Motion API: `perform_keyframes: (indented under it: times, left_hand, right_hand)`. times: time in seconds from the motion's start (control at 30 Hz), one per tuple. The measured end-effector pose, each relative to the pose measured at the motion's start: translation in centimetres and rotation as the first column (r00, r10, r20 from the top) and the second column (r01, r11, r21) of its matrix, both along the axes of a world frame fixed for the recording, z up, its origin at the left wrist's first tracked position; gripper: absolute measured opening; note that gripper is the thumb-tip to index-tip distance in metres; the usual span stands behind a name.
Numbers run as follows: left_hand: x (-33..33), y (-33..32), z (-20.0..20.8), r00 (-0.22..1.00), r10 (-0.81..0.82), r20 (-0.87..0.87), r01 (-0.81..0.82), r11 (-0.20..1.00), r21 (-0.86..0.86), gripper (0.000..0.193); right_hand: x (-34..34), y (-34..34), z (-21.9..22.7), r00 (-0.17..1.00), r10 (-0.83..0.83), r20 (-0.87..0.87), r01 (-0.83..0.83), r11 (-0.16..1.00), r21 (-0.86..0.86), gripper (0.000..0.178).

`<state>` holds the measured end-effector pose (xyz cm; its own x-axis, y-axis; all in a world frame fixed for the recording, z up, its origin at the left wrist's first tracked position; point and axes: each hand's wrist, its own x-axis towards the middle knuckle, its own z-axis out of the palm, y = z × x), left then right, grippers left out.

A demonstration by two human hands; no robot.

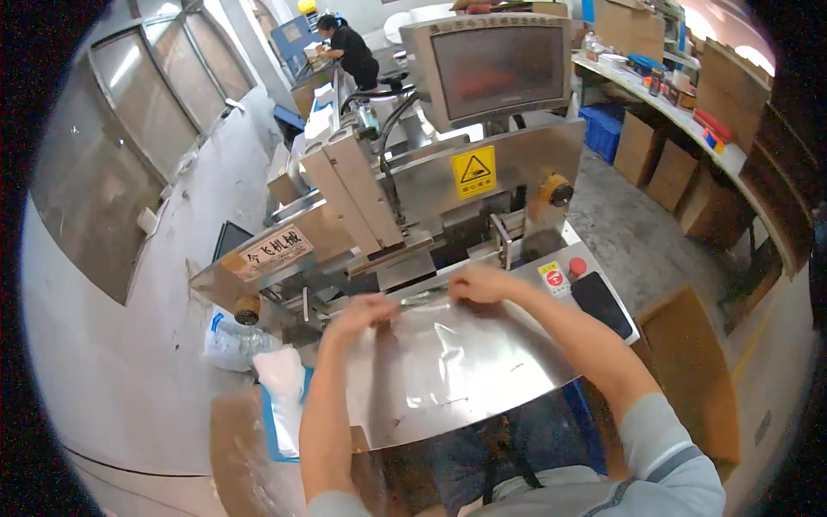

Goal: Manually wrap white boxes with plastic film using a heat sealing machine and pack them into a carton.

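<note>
1. Head view, left hand: fingers curled together, pinching the left end of a clear plastic bag at its top edge; knuckles up, forearm reaching in from the lower edge of the picture.
2. Right hand: fingers bunched and closed on the right end of the same top edge, just in front of the machine's feed slot; how tightly pinched, hard to tell through the blur.
3. Clear plastic bag: stretched flat between both hands, lying on the steel work plate, glare on its film; top edge close to the slot, lower part spread toward the body.
4. Steel work plate: curved front rim, bare and shiny to the right of the bag.
5. Sealing machine: right behind the hands, metal housing, yellow warning sticker on the front panel, grey screen on top.
6. Red button and black pad: on the plate's right side, near the right forearm, not touched.
7. White bags: stacked at the left, beside the left forearm, apart from it.
8. Another person: far back, dark top, bent over a second bench.
9. Cardboard boxes: on the floor at right, well apart.
</note>
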<state>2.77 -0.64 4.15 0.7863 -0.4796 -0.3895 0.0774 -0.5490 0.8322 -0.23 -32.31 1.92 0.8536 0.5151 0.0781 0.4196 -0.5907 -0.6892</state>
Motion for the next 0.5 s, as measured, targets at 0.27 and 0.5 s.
perform_keyframes:
  times: [0.27, 0.5]
  left_hand:
    - [7.3, 0.6, -4.1, 0.976, 0.188, 0.113, -0.132, 0.915, -0.382, 0.023]
    - [-3.9, -6.7, -0.5, 0.594, 0.163, 0.788, -0.432, 0.891, 0.142, 0.040]
  right_hand:
    - [6.2, 3.9, 0.6, 0.932, -0.226, 0.284, 0.237, 0.972, -0.002, 0.026]
    - [-0.7, 7.1, 0.7, 0.893, -0.126, 0.432, 0.279, 0.908, -0.313, 0.051]
